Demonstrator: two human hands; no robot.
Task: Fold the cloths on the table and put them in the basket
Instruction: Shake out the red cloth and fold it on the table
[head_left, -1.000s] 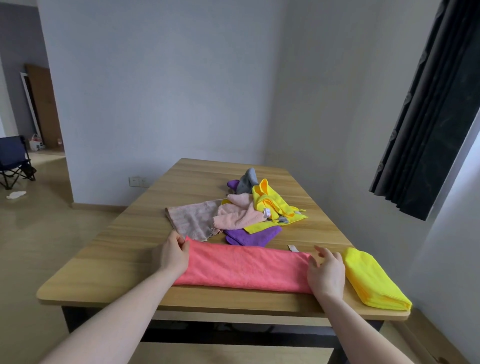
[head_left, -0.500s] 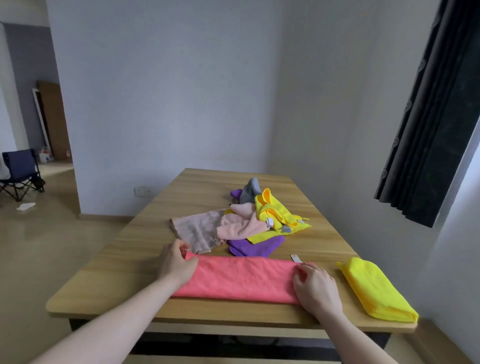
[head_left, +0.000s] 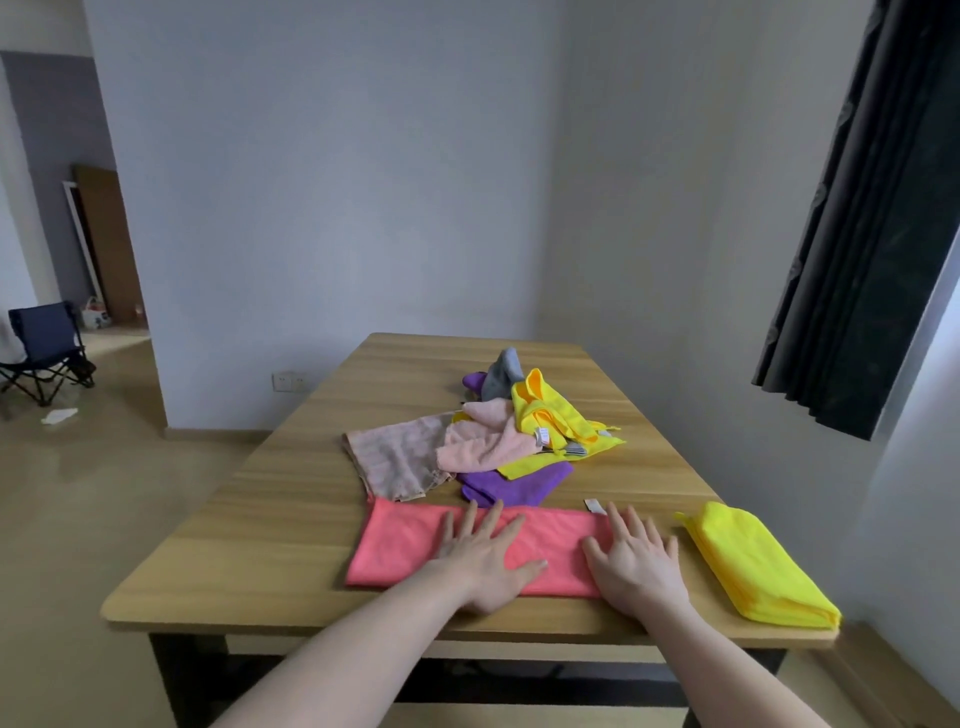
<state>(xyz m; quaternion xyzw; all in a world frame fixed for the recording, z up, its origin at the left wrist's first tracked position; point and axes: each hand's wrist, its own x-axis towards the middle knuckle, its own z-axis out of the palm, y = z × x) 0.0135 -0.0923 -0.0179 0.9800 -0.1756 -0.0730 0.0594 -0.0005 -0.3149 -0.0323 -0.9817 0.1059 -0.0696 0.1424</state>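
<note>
- My left hand (head_left: 485, 564) lies palm down on the middle of the pink cloth (head_left: 410, 545), fingers straight and spread apart, thumb out toward 3 o'clock; it presses the cloth and grips nothing.
- My right hand (head_left: 636, 564) lies flat on the cloth's 3 o'clock end, fingers straight and slightly fanned, pointing to 12 o'clock; it too presses without clamping.
- The pink cloth is folded into a long band lying across the near edge of the wooden table (head_left: 249, 519), its length running from 9 to 3 o'clock. A small white tag (head_left: 595, 505) shows at its far right corner.
- At 3 o'clock of my right hand, just beside it, a folded yellow cloth (head_left: 753, 566) rests on the table's near right corner.
- At 12 o'clock of the pink cloth lies the unfolded pile: a purple cloth (head_left: 519, 483) nearest the band; a beige cloth (head_left: 395, 457) spread flat at 11 o'clock; a light pink cloth (head_left: 488, 441) on top of it; a crumpled yellow cloth (head_left: 550, 415) at 1 o'clock; a grey cloth (head_left: 504, 371) standing at the far end.
- A dark curtain (head_left: 872, 208) hangs at 2 o'clock.
- A folding chair (head_left: 47, 348) stands on the floor at 9 o'clock, well apart from the table.
</note>
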